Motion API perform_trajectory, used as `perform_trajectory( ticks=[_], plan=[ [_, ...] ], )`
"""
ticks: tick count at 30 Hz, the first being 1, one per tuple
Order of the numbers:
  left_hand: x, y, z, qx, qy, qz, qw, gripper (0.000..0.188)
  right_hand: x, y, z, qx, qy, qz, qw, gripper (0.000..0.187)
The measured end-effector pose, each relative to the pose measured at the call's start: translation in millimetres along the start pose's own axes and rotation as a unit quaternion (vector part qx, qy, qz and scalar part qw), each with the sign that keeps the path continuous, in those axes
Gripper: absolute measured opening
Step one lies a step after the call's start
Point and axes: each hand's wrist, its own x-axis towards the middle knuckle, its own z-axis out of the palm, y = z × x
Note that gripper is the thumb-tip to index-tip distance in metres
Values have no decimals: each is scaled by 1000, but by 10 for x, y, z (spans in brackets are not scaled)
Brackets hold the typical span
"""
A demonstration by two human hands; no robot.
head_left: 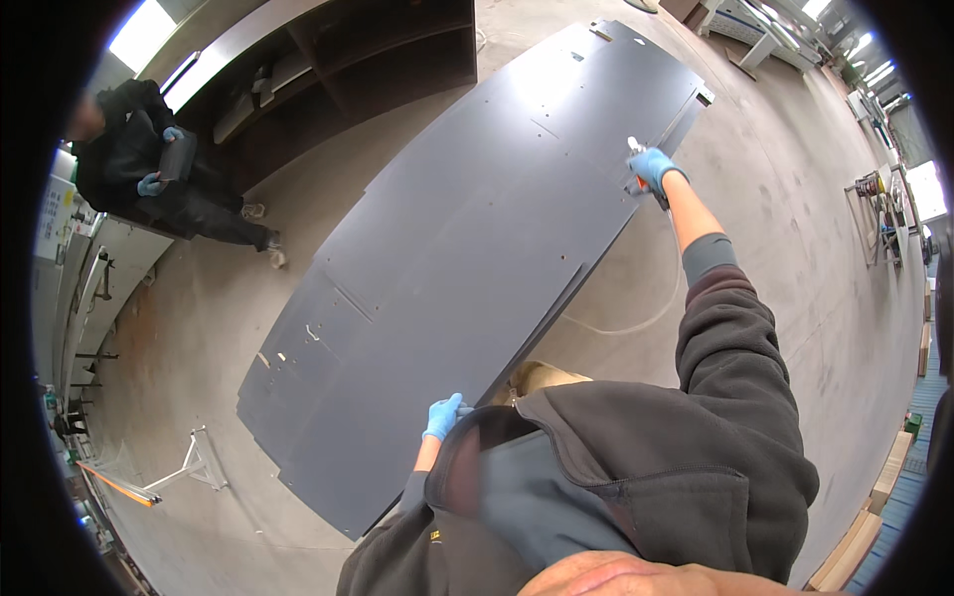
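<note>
Panel: Edge Clearance and Grip State

From my remote station, I view the panel [427, 238] broad face up, set diagonally across the middle of the view. Its near long edge runs along the wearer's front. Open floor [795, 248] lies to the right of this edge; a pale hose [648, 324] curves across it, just beside the panel. On the far side, bare floor separates the panel from a co-worker [124, 159], who holds a dark block [178, 157]. A white stand [204, 462] is located apart from the panel's lower-left edge.

Right hand [653, 167]: closed around a tool [634, 146], arm extended, at the panel's upper right edge. Left hand [442, 415]: at the near edge, fingers bent; I cannot tell whether it clasps the edge or only rests there.
</note>
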Motion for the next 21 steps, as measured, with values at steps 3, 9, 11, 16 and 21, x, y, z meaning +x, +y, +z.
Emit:
perform_trajectory(
  ticks=[3, 9, 11, 16, 21],
  plan=[
    [-33, 485, 283, -9, -53, -25, 998, 31, 318, -246, -300, 263, 12, -54, 963, 39],
    [164, 1619, 1220, -114, 39, 34, 992, 45, 561, 104, -72, 207, -219, -91, 949, 32],
    [395, 2050, 1592, -134, 77, 71, 985, 47, 568, 556, 65, 251, -336, -76, 905, 32],
    [966, 3175, 2320, -306, 143, 127, 933, 66, 1003, 1616, 205, 295, -350, 74, 886, 23],
    [1290, 4233, 2693, -401, 180, 174, 881, 98, 1909, 1915, -375, 257, -364, 79, 892, 26]
  ],
)
